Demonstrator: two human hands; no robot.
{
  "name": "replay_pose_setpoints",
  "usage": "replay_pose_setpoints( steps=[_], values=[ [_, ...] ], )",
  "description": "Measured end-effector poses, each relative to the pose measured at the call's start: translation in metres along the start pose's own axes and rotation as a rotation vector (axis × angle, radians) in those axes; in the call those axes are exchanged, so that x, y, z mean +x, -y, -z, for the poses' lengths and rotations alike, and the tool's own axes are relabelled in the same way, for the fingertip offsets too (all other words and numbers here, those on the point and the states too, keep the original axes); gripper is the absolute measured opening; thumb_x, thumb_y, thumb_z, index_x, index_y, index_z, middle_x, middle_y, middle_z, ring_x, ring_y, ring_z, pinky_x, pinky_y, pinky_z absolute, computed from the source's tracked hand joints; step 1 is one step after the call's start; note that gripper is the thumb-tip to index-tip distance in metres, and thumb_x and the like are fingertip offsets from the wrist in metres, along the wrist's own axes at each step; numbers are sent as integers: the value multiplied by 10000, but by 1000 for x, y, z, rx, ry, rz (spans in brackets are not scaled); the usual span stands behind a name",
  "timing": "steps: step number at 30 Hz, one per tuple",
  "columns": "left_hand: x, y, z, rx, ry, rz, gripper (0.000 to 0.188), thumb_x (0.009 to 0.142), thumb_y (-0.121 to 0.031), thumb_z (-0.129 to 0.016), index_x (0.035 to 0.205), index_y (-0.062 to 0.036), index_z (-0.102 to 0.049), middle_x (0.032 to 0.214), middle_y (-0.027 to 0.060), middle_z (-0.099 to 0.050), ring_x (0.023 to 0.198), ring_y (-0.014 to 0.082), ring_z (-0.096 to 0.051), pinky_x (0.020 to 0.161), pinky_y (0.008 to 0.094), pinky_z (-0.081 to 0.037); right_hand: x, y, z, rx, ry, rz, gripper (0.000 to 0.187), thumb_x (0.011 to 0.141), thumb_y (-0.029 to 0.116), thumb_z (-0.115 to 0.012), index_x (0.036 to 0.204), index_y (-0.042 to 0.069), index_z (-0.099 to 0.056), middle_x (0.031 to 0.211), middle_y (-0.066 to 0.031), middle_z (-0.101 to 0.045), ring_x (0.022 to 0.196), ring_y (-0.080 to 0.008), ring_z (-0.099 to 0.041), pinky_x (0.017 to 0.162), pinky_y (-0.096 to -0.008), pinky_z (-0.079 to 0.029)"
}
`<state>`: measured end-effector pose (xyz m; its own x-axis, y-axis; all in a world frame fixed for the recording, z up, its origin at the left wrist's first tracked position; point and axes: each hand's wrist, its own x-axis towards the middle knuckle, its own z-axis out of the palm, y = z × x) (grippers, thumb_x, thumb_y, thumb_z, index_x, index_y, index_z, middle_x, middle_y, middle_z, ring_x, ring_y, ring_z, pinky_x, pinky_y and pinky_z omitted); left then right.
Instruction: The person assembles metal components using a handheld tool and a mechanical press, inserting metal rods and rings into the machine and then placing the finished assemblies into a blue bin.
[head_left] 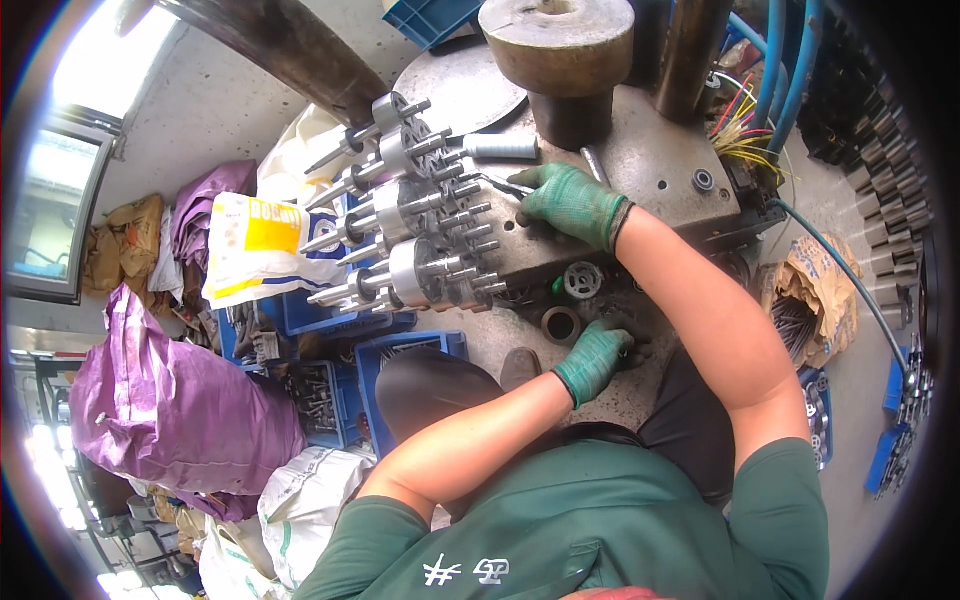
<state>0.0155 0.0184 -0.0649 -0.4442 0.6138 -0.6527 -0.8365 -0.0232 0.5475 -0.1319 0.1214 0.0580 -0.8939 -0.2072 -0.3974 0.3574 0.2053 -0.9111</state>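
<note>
My right hand (pixel 575 203), in a green glove, is closed around a slim dark tool with a metal tip (pixel 505 187) above the steel press table (pixel 640 160). I cannot make out the tool's exact kind. Left of it stand several silver metal cylinders with long shafts (pixel 405 210), stacked in rows. My left hand (pixel 597 362), also gloved in green, is lower down, below the table's near edge. Its fingers are curled and partly hidden among dark parts, so what they hold does not show. Close to it are a metal ring (pixel 561 325) and a round slotted metal part (pixel 582 280).
A thick round steel block (pixel 560 45) stands at the table's back. A small bearing (pixel 703 180) lies to the right, near loose coloured wires (pixel 745 135) and blue hoses (pixel 775 70). Blue crates (pixel 372 395) and purple sacks (pixel 180 400) crowd the left floor.
</note>
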Motion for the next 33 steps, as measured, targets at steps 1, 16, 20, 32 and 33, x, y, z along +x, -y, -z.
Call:
replay_pose_setpoints(
  steps=[1, 16, 20, 32, 33],
  values=[
    [-1, -1, -3, -4, -5, -4, 302, 895, 24, -477, 1153, 45, -634, 1090, 175, -699, 943, 273, -718, 804, 351, -606, 0, -1, -1, -14, -9, 1, 519, 847, 44, -644, 1366, 35, -662, 815, -79, -702, 632, -141, -650, 613, -302, -542],
    [4, 7, 5, 63, 40, -6, 282, 886, -3, -521, 1126, 29, -665, 1112, 140, -700, 962, 253, -718, 841, 355, -601, -31, 1, -9, -132, -163, 123, 657, 893, 322, -712, 1445, 5, -551, 1014, -182, -714, 826, -249, -707, 743, -393, -588],
    [10, 8, 15, 111, 45, -78, 287, 828, 33, -547, 1083, 37, -677, 1093, 158, -708, 983, 292, -718, 872, 361, -600, -61, -6, 35, -642, -390, 332, 631, 846, 318, -724, 1383, 7, -608, 1172, -251, -710, 1088, -369, -698, 978, -430, -545],
    [78, 35, 45, 77, -285, 75, 303, 954, -141, -606, 1224, -8, -641, 1125, 138, -712, 992, 276, -697, 887, 421, -584, -148, -118, 135, -1096, -196, 439, 361, 913, 316, -747, 1170, 63, -744, 1090, -201, -746, 1047, -353, -724, 909, -400, -574],
    [84, 37, 49, 84, -265, 85, 342, 968, -197, -610, 1262, -22, -628, 1185, 139, -692, 1042, 291, -682, 907, 440, -576, -177, -137, 146, -1149, -35, 415, 329, 905, 309, -758, 1137, 74, -765, 1060, -200, -755, 1031, -351, -733, 887, -398, -584]
  ],
)
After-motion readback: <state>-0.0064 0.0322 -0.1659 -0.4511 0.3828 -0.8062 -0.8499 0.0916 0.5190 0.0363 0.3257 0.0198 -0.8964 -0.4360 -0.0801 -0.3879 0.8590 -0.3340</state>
